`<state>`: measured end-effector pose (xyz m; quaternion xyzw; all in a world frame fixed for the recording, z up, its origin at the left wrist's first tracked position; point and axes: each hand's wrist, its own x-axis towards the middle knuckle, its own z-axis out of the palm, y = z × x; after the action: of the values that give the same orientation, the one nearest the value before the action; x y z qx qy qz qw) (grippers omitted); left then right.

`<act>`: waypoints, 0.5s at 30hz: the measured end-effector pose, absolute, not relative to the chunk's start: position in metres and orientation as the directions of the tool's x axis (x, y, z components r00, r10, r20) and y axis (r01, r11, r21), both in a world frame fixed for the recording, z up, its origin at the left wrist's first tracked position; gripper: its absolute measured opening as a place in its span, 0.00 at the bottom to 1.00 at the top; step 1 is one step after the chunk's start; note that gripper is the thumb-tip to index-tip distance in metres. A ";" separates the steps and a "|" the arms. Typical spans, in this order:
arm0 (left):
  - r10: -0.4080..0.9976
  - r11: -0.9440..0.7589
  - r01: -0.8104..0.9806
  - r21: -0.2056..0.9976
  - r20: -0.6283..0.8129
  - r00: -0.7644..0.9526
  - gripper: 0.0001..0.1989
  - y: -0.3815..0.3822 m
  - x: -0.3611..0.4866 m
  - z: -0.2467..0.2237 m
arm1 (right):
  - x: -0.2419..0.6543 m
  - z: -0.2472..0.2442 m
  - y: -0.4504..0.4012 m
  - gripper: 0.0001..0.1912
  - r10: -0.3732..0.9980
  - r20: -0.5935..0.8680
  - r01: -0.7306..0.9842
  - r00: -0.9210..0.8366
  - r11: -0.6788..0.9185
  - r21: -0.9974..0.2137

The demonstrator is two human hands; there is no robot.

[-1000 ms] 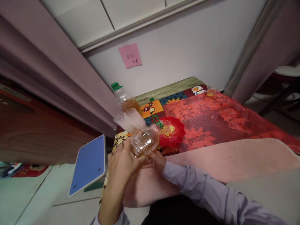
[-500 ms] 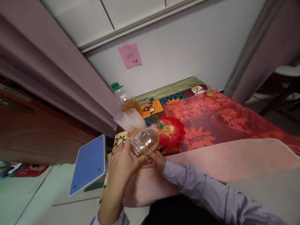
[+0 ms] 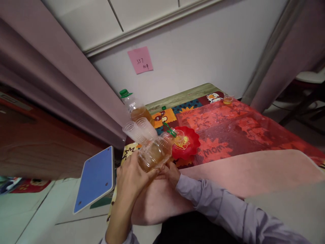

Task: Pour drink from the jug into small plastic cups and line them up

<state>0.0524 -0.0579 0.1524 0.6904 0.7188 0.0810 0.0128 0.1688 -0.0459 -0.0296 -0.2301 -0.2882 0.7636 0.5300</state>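
A clear plastic bottle (image 3: 154,154) of amber liquid lies tilted between my two hands, its neck pointing right over a red scalloped dish (image 3: 191,149). My left hand (image 3: 130,173) wraps round the bottle's base end. My right hand (image 3: 171,173) grips it low on the right side, its fingers partly hidden. A green handle (image 3: 168,129) shows at the bottle's neck. In the dish stands a small clear plastic cup (image 3: 179,137) with some amber liquid, right by the bottle's mouth. Stacked clear cups (image 3: 139,130) stand just behind the bottle.
Behind the cups is a second bottle (image 3: 137,108) with a green cap. A loose green cap (image 3: 164,107) lies near it. At the far right corner sits another cup (image 3: 228,99) with amber liquid. A pink mat (image 3: 241,173) runs along the near edge; a blue board (image 3: 95,178) is at left.
The bottle has tipped slightly further toward the cup, and its liquid has shifted. Both hands keep hold of it, moving very little.
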 end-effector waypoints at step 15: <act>0.858 -0.096 0.404 0.910 0.281 -0.429 0.41 -0.040 0.000 0.073 | 0.183 -0.011 -0.041 0.31 0.982 -0.089 -0.681 -0.168 -0.181 -0.710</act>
<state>0.0003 -0.0405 0.0730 0.4931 0.6399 0.5523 0.2059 0.1827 -0.0410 -0.0106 -0.2801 -0.2687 0.7155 0.5809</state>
